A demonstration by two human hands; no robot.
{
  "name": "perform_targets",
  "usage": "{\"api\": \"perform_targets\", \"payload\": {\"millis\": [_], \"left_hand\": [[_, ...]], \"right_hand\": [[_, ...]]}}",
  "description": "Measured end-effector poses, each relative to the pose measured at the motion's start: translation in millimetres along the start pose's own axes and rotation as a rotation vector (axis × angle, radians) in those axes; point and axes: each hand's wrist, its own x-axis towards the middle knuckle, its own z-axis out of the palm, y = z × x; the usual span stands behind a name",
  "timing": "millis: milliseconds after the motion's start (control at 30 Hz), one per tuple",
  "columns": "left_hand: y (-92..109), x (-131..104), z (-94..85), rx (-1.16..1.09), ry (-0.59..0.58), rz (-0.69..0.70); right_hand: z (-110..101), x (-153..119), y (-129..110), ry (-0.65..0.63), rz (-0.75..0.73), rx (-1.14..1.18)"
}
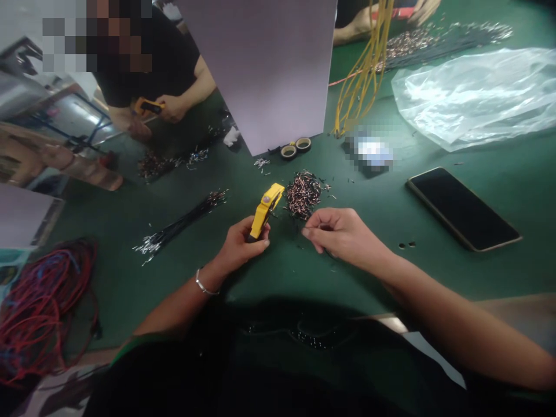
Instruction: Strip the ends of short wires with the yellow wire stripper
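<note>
Looks like wire stripping: the left hand (244,242) is wrapped round the yellow stripper (266,211); the right hand (336,231), fingertips together, pinches perhaps 1 dark wire (329,253) beside the scrap pile (303,194) on the desk (369,202). Next calls for aligning wire with stripper.

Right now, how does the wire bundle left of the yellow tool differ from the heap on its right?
The wire bundle is long and narrow; the heap is roundish. The bundle's strands lie roughly parallel, while the heap's pieces are short and jumbled. Both lie on the green table.
</note>
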Motion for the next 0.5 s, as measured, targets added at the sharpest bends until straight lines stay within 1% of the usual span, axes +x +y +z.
{"api": "perform_targets", "payload": {"millis": [100, 200, 333, 433, 500], "left_hand": [[2.5, 0.0, -0.1, -0.128, -0.018, -0.037], [3.1, -0.6, 0.3, -0.275, -0.018, -0.079], [6.4, -1.7, 0.7, -0.46, -0.092, -0.152], [8.9, -2.3, 0.8, -0.512, -0.127, -0.153], [9.1, -2.2, 0.9, -0.525, -0.142, -0.144]], "right_hand": [[-2.2, 3.5, 5.4, 0.027, -0.016, -0.013], [-1.7, 6.5, 12.0, 0.049, -0.011, 0.051], [1.0, 8.4, 16.6, 0.032, 0.002, 0.167], [1.7, 7.0, 15.3, 0.041, 0.013, 0.168], [0.9, 5.0, 13.0, 0.073, -0.004, 0.142]]}}
